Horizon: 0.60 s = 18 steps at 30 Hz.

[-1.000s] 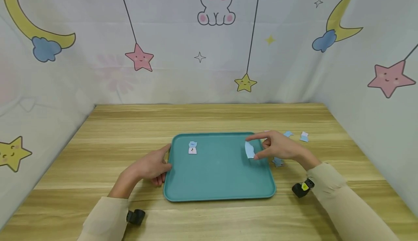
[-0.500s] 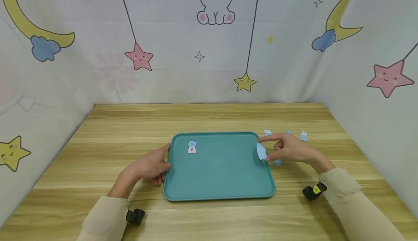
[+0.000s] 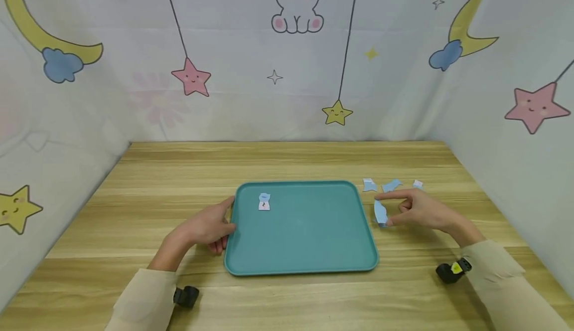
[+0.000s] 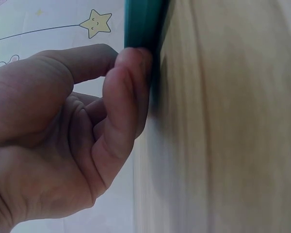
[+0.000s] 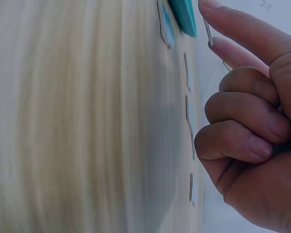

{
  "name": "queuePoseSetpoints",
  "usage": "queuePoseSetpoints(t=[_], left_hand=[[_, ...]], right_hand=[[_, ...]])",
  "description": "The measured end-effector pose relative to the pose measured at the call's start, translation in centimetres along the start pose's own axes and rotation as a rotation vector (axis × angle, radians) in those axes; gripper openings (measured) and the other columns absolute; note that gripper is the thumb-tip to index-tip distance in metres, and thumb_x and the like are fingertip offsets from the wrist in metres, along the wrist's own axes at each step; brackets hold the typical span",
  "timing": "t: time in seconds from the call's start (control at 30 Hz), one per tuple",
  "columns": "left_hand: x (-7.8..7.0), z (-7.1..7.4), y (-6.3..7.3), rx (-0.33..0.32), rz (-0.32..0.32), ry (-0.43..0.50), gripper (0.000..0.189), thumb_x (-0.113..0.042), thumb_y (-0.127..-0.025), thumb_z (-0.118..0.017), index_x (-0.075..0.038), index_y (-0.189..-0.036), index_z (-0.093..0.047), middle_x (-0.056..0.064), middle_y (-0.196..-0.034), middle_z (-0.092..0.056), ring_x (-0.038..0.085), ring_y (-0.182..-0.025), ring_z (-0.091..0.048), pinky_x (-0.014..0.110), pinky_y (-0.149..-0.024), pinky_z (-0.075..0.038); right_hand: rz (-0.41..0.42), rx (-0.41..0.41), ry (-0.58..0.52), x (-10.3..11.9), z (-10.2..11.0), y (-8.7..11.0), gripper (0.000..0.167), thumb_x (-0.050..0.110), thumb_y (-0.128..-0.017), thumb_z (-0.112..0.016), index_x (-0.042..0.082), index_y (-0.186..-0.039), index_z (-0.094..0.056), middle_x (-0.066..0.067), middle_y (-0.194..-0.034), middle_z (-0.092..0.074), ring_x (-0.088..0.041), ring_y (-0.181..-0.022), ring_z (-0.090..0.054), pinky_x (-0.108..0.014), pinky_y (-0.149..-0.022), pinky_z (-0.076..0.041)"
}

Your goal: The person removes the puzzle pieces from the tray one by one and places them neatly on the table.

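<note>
My right hand [image 3: 421, 210] pinches a light-blue cardboard puzzle piece [image 3: 380, 212] between thumb and index finger, just beyond the tray's right edge. The piece is tilted, and its thin edge faces the camera in the right wrist view; the other fingers are curled into the palm. Another puzzle piece [image 5: 166, 26] lies on the table below it, mostly covered in the head view. At the tray's left rim, my left hand [image 3: 208, 227] holds the teal tray [image 3: 305, 231], thumb and index finger on the edge. Inside the tray's upper left lies a blue-and-white puzzle piece [image 3: 264, 201].
Beyond the tray's right corner lie a white-and-blue piece [image 3: 369, 185], a blue piece [image 3: 392, 185] and a small piece [image 3: 418, 184] partly behind the right hand. The wooden table [image 3: 287, 301] meets a printed curtain [image 3: 233, 116] at the back.
My right hand has moved right with the pinched puzzle piece, from above the tray to past its right rim. The left hand and tray have stayed still.
</note>
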<state>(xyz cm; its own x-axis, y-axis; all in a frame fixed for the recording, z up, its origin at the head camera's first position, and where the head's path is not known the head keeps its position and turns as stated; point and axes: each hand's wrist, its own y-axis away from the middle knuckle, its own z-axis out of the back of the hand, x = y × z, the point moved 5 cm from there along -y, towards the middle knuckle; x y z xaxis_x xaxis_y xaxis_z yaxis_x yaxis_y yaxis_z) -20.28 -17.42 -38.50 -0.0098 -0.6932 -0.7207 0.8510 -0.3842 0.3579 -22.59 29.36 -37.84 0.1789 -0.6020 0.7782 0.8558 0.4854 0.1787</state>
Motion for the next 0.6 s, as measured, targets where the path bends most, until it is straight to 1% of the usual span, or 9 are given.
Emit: queuePoseSetpoints(t=[0.07,0.23,0.4,0.6], left_hand=[[0.0,0.0,0.0,0.003,0.004,-0.001,0.081,-0.004,-0.103,-0.053,0.007,-0.167,-0.004,0.009,-0.06,-0.065,0.014,-0.045,-0.061,0.033,-0.047,-0.058],[0.0,-0.1,0.0,0.005,0.011,0.001,0.081,-0.004,-0.103,-0.052,0.007,-0.167,-0.003,0.009,-0.059,-0.064,0.014,-0.045,-0.061,0.033,-0.047,-0.058],[0.0,0.0,0.0,0.005,0.006,0.003,0.082,-0.004,-0.103,-0.053,0.007,-0.167,-0.003,0.009,-0.059,-0.064,0.015,-0.045,-0.061,0.033,-0.048,-0.058],[-0.1,0.0,0.1,0.007,0.008,0.004,0.081,-0.003,-0.103,-0.053,0.007,-0.167,-0.003,0.009,-0.059,-0.065,0.015,-0.045,-0.062,0.033,-0.048,-0.059]], right_hand=[[-0.015,-0.007,-0.006,-0.4,0.2,0.5,0.067,0.02,-0.089,-0.085,0.006,-0.149,-0.06,0.009,-0.059,-0.029,-0.004,-0.054,-0.024,-0.022,-0.05,-0.027],[-0.051,-0.026,-0.004,-1.4,0.9,1.4,0.066,0.02,-0.089,-0.085,0.005,-0.149,-0.059,0.008,-0.062,-0.024,-0.005,-0.056,-0.022,-0.024,-0.051,-0.026],[-0.053,-0.052,0.007,-1.9,1.6,2.1,0.066,0.02,-0.09,-0.084,0.004,-0.148,-0.06,0.009,-0.063,-0.021,-0.005,-0.056,-0.02,-0.024,-0.049,-0.025],[-0.066,-0.061,0.016,-2.7,2.1,2.6,0.065,0.021,-0.09,-0.084,0.005,-0.148,-0.06,0.009,-0.064,-0.022,-0.004,-0.057,-0.022,-0.026,-0.051,-0.028]])
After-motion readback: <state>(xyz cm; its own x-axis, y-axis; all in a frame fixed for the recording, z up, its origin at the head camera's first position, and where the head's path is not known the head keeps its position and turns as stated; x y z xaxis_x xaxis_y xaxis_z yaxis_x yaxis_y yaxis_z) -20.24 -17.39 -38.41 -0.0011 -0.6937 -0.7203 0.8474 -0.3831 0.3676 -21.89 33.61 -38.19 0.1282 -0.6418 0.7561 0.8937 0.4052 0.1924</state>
